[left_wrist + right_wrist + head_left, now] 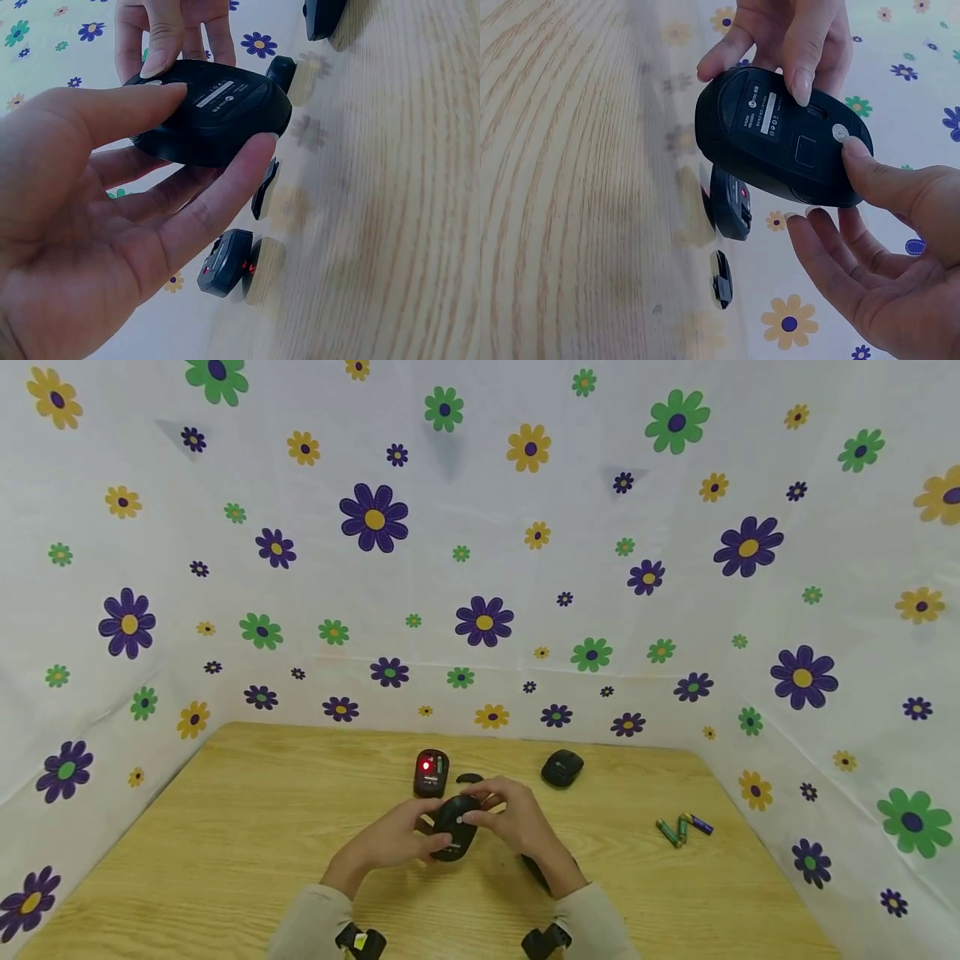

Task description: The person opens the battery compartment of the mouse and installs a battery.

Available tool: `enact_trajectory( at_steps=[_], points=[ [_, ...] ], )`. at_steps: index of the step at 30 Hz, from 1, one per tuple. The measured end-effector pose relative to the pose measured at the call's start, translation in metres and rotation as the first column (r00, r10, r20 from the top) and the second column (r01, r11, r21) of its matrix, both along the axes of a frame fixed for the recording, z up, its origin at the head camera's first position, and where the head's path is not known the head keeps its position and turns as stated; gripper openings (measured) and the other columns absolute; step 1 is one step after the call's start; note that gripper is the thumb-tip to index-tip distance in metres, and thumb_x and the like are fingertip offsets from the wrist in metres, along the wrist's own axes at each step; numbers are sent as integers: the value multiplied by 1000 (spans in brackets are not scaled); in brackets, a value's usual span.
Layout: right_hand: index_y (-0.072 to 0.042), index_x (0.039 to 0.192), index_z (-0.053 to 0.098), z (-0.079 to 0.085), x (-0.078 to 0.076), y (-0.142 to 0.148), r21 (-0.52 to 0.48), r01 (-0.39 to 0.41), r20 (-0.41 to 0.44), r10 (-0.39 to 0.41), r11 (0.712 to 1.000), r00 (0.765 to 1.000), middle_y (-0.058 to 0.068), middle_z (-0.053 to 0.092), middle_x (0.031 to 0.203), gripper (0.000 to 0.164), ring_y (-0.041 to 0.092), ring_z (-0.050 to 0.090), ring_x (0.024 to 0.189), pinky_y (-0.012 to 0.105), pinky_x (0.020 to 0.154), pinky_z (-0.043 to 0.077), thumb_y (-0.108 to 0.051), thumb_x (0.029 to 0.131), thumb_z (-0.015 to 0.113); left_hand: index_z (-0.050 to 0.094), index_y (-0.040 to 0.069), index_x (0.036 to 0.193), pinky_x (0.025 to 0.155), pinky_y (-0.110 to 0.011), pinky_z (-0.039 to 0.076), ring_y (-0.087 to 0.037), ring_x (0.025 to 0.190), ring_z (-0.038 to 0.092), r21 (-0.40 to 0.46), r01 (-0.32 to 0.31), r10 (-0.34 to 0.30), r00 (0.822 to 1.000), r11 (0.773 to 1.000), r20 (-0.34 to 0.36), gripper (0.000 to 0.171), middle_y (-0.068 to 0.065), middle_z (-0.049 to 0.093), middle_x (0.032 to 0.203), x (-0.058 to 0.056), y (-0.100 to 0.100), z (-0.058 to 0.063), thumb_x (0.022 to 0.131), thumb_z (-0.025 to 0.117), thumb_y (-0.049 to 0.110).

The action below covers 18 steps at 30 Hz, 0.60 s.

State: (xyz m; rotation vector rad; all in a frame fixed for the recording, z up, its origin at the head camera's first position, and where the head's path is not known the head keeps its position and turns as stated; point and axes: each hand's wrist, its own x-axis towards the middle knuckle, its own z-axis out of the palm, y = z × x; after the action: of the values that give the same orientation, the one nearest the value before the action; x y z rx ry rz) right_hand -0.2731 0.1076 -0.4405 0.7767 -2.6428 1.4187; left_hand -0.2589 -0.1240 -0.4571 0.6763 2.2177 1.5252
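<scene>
A black computer mouse [455, 839] is held above the table, underside turned up, showing its label, switch slot and a round white sticker in the right wrist view. My left hand [386, 842] grips one end, thumb across the underside and fingers beneath. At the other end my right hand [517, 817] pinches the mouse, its thumb on the underside close to the sticker. Just beyond lies a second mouse [431, 783], upside down, its red light on and its battery bay uncovered. A small black battery cover [469, 777] rests beside it.
Another black mouse [562, 768] stands at the back right of the wooden table [247, 827]. A dark object [536, 870] lies partly hidden under my right forearm. Green batteries [669, 833] and a blue battery [701, 824] lie at the right. A flowered cloth [420, 585] walls in the table.
</scene>
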Motion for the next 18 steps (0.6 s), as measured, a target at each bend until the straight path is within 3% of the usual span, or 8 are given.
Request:
enact_trajectory(
  at_steps=[8, 18],
  points=[
    [-11, 114, 78, -2, 1, 0, 24, -1, -3, 1, 1000, 1000, 11, 74, 109, 24, 24, 71, 95, 26, 76, 61, -14, 90, 80, 59, 2, 140, 75, -44, 67, -25, 101, 71, -41, -12, 10, 999, 999, -42, 43, -20, 68, 128, 0, 2, 1, 100, 68, 14],
    [-9, 117, 76, -1, 2, -1, 57, -3, 24, 2, 998, 1000, 15, 73, 118, 25, 30, 71, 99, 35, 79, 65, -9, 93, 76, 41, 5, 153, 76, -43, 67, -27, 97, 74, -25, -64, 65, 997, 998, 36, 63, -21, 68, 119, 2, 3, 0, 98, 70, 8]
  ],
)
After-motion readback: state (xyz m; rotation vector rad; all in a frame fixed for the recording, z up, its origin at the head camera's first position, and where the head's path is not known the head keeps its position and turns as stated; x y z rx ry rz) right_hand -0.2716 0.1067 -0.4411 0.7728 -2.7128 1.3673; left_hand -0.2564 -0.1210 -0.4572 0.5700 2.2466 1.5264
